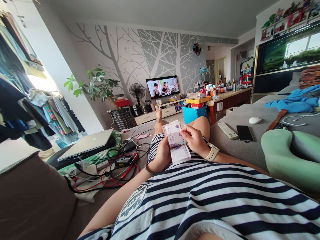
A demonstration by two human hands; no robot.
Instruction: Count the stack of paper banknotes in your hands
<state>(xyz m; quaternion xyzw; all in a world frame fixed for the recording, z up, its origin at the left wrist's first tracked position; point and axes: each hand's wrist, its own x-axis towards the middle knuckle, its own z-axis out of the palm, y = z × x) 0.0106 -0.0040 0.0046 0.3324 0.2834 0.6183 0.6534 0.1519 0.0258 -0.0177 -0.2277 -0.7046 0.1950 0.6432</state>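
- From where I'm standing, the banknotes (172, 131) sit between the two hands, just beyond the striped shirt (190, 200).
- The left hand (162, 156) is curled closed around their left edge, its thumb across the face.
- The right hand (194, 138) is nearly closed, thumb and finger seeming to pinch the upper notes' right edge.
- My guess is the handling is partway: some paper stands up between the hands, some lies below, nearer the shirt. Whether that lower part is loose or a folded half, I can't tell.
- Every note I can see is within the hands' reach, so none looks set aside yet; how many remain, I can't count.
- Right of the right hand, a remote (227, 130) and phone (245, 133) lie on the sofa (232, 151); left of the left hand, a laptop (86, 144).
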